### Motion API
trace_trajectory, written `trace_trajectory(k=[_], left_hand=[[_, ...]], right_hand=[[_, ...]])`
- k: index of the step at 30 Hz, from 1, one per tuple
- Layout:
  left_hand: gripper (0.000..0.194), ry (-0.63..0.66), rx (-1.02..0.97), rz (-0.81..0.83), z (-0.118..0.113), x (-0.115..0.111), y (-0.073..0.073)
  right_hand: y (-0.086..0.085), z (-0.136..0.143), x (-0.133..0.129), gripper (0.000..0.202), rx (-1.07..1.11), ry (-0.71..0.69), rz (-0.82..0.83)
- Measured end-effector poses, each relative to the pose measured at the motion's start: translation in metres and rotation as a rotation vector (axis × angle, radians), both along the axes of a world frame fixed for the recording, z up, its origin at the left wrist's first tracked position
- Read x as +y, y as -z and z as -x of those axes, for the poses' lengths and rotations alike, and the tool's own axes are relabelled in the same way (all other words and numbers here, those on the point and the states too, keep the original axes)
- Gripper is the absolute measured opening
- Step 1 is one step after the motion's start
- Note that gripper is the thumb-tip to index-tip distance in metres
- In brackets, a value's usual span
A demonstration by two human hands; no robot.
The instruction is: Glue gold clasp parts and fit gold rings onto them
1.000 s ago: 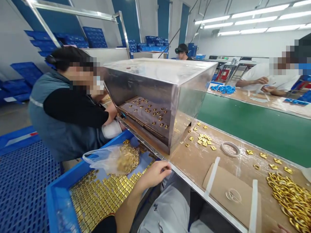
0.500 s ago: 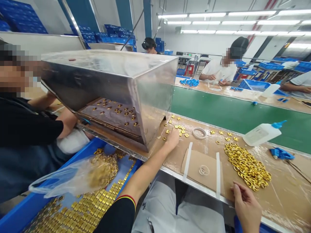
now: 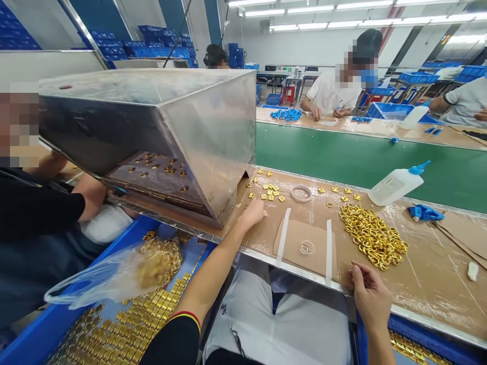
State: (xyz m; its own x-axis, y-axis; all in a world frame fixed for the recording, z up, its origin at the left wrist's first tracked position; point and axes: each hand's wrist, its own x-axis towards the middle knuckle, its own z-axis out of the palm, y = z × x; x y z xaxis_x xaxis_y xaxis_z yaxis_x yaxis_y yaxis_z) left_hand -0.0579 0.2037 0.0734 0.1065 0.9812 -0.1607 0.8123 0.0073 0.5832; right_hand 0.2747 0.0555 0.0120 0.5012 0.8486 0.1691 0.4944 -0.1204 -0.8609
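My left hand (image 3: 251, 214) reaches over the table beside the metal box, its fingers pinched around what looks like a small gold piece at the fingertips, mostly hidden. Just beyond it lies a cluster of small square gold pieces (image 3: 270, 192), with others scattered near the box's corner. My right hand (image 3: 370, 293) rests by the table's front edge with fingers loosely curled and apart, and nothing shows in it. A heap of gold rings (image 3: 371, 235) lies just beyond that hand. Between my hands, a cardboard pad (image 3: 315, 235) is taped down, with small clear rings (image 3: 307, 247) on it.
The open-fronted metal box (image 3: 216, 137) stands at left. A roll of tape (image 3: 301, 193), a white bottle (image 3: 397, 185) and a blue item (image 3: 425, 213) lie farther back. A green conveyor (image 3: 323, 147) runs behind. A blue bin (image 3: 125, 253) sits lower left; co-workers are around.
My left hand has drawn back from the cluster of gold square pieces toward me, fingers pinched. My right hand stays near the table edge. The view has shifted slightly.
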Motion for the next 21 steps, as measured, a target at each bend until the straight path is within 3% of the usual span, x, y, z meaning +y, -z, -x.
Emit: trace_trajectory(k=[3, 6, 9, 13, 16, 21], left_hand=[[0.007, 0.051, -0.101, -0.021, -0.006, -0.014, -0.005], [0.020, 0.075, -0.233, -0.032, -0.014, -0.043, -0.001], [0.029, 0.076, -0.412, -0.013, -0.024, -0.079, 0.014], [0.038, 0.007, -0.888, 0.150, -0.041, -0.117, 0.037], [0.046, -0.039, -0.965, 0.226, -0.055, -0.130, 0.044], [0.034, 0.001, -0.888, 0.090, -0.068, -0.130, 0.039]], right_hand=[[0.002, 0.000, -0.001, 0.084, -0.005, -0.016, -0.015], [0.003, 0.000, -0.001, 0.079, -0.032, -0.025, -0.022], [0.003, 0.000, -0.002, 0.074, -0.061, -0.016, -0.025], [0.000, 0.004, -0.006, 0.063, -0.053, -0.038, -0.049], [-0.007, 0.016, -0.007, 0.046, -0.023, -0.198, -0.074], [-0.023, 0.046, 0.005, 0.021, -0.051, -0.501, -0.180]])
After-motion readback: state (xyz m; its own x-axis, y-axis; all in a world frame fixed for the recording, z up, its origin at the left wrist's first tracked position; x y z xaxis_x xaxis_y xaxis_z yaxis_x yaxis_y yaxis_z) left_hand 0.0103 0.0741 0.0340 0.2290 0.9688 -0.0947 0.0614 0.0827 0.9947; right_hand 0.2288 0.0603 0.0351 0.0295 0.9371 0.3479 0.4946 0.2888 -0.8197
